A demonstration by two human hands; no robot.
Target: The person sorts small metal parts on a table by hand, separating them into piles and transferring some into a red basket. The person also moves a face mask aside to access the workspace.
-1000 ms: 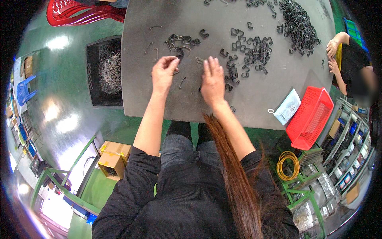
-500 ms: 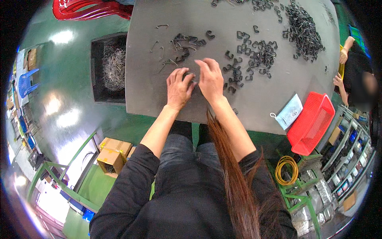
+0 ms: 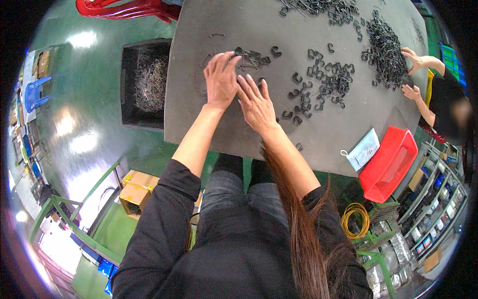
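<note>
On the grey tabletop (image 3: 199, 15), my left hand (image 3: 221, 79) reaches over the near edge of a small cluster of black clips (image 3: 254, 57) and bent wire hooks. Its fingers are stretched forward and nothing shows in them, though what lies beneath is hidden. My right hand (image 3: 256, 102) lies low beside it, palm down, with the thumb spread and the fingertips close to the left wrist. A loose wire piece (image 3: 217, 35) rests beyond my left hand. Right of my hands is a larger scatter of black clips (image 3: 336, 79).
A dense heap of dark clips (image 3: 386, 45) sits farther right, with a co-worker's hands (image 3: 417, 62) at its edge. A red plastic basket (image 3: 388, 164) and a pale blue face mask (image 3: 364, 149) are at the near right corner. Left of the table stands a black crate (image 3: 124, 82) of wire pieces.
My left hand has moved forward over the small cluster. My right hand has come down flat, nearer the left one. The co-worker's hands have moved to the dense heap. The view has shifted slightly.
</note>
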